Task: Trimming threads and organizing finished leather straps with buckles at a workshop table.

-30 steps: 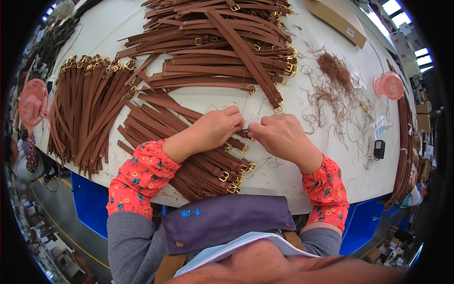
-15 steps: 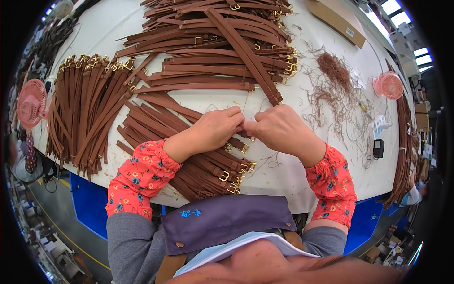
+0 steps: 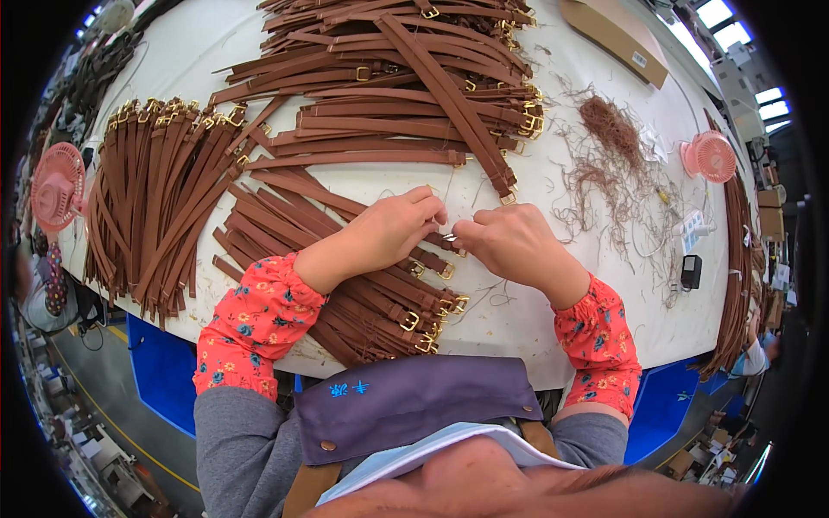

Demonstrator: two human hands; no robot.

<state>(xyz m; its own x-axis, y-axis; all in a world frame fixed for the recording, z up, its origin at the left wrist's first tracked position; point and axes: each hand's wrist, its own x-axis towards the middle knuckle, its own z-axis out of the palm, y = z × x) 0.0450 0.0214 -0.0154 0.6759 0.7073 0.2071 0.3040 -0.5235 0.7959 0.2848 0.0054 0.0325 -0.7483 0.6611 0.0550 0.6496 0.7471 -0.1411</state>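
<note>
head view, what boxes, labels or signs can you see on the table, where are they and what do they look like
Cardboard box: far right edge of the table, long, flat, brown.
Label: on the box's near end, small white rectangle with dark print.
Small black box: right side of the table near the loose threads, dark, blocky.
Apron marking: on the purple apron flap at the person's waist, small and blue.
No screens in view.

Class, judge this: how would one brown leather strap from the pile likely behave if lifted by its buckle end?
The brown leather strap would probably droop, being long, thin and flat. Its brass buckle likely weights that end. It seems unlikely to roll.
</note>
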